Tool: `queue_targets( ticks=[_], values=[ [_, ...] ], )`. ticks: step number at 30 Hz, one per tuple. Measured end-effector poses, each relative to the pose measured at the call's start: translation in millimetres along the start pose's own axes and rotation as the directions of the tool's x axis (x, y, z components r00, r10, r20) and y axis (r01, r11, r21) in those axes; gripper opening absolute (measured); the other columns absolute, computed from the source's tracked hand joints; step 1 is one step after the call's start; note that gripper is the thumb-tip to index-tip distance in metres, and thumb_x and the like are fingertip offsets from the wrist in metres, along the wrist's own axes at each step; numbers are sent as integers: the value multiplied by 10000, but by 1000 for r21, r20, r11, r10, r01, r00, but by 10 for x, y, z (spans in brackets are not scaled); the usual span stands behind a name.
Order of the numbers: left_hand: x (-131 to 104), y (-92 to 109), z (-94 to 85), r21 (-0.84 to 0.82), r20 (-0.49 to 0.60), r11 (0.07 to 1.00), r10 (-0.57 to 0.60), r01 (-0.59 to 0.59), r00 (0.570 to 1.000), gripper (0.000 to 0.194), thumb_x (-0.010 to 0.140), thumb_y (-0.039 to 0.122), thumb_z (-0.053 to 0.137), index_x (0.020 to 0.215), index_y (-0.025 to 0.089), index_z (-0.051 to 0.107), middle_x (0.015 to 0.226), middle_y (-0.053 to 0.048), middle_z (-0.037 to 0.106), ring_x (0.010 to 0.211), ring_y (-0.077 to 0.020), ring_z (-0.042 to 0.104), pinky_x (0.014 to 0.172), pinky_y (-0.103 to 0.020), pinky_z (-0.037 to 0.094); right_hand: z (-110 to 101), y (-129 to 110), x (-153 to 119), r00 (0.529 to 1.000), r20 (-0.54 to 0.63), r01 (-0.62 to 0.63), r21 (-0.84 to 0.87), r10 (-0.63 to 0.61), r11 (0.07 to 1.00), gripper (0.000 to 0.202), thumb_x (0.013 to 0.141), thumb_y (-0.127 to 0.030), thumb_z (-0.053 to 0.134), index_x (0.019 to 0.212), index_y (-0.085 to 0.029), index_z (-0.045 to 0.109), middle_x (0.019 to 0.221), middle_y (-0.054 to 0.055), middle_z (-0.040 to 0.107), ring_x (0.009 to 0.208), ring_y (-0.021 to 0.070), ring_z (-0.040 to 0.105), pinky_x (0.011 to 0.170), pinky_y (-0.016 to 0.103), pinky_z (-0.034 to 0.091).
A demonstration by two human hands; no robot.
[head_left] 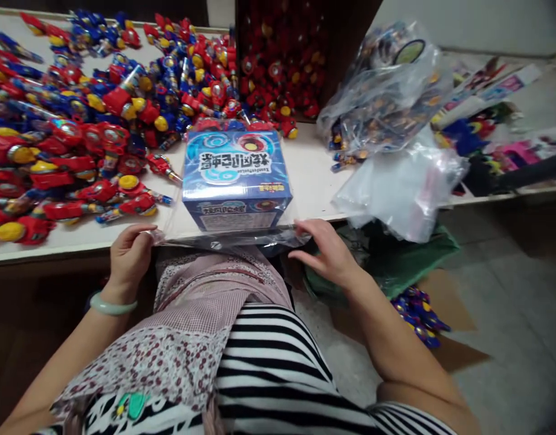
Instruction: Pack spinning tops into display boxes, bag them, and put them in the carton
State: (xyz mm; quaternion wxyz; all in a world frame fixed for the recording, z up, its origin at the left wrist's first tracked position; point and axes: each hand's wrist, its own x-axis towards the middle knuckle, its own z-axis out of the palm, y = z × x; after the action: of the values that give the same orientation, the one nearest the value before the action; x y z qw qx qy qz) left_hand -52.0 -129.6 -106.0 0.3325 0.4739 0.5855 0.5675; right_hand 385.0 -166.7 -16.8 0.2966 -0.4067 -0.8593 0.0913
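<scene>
A blue printed cardboard box [236,166] sits at the table's front edge, its printing upside down to me. Clear plastic film, which looks like a bag [237,240], surrounds it, and the film's near end hangs over the edge toward my lap. My left hand [132,252], with a pale green bangle at the wrist, pinches the film's left corner. On the other side, my right hand [329,251] has its thumb and fingers apart. Its fingertips are at the film's right edge, perhaps touching it.
Piled red and blue toys [92,133] with yellow parts cover the table's left. Behind the box stands a carton [350,36] full of red toys. To the right lie a filled clear bag [387,90] and flat plastic bags [400,187]. A green sack [396,266] is below.
</scene>
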Motion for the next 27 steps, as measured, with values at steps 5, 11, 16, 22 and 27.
queue_targets(
  ticks=[5,11,16,22,27],
  values=[
    [-110,131,-423,-65,418,957,283,-283,863,97,885,244,709,896,249,805,984,-60,737,1043,-227,665,976,-380,532,-94,-118,-152,980,128,172,-176,-151,969,106,962,-175,599,861,-207,595,714,20,600,666,166,523,617,300,443],
    [-344,248,-710,-92,418,994,94,-61,904,42,808,291,806,842,279,828,1135,-63,723,1117,-229,658,1011,-331,539,-204,-266,-526,993,92,64,37,-68,997,114,893,-274,731,852,-212,644,779,41,650,692,150,604,610,256,482],
    [-300,-15,-720,-324,499,807,-297,493,814,541,761,504,821,1241,270,729,1125,-95,735,1056,-238,680,871,-316,596,-12,-98,-676,780,209,-568,631,590,528,452,906,-664,573,874,-233,704,644,15,629,513,129,583,463,231,460],
    [-148,29,-207,-153,821,532,-401,833,407,804,746,793,667,1009,40,773,1025,-213,729,921,-287,693,853,-377,580,256,62,-279,388,840,-825,500,379,-262,940,610,-973,548,1014,-153,765,905,125,711,817,215,673,675,317,567],
    [-194,264,164,-425,735,451,-334,785,590,484,734,262,847,1179,134,706,682,-7,587,629,-113,544,641,-248,494,319,-76,-109,524,659,-592,737,539,-325,548,704,-670,804,1041,-244,730,500,-109,238,454,79,212,448,222,313]
  ],
)
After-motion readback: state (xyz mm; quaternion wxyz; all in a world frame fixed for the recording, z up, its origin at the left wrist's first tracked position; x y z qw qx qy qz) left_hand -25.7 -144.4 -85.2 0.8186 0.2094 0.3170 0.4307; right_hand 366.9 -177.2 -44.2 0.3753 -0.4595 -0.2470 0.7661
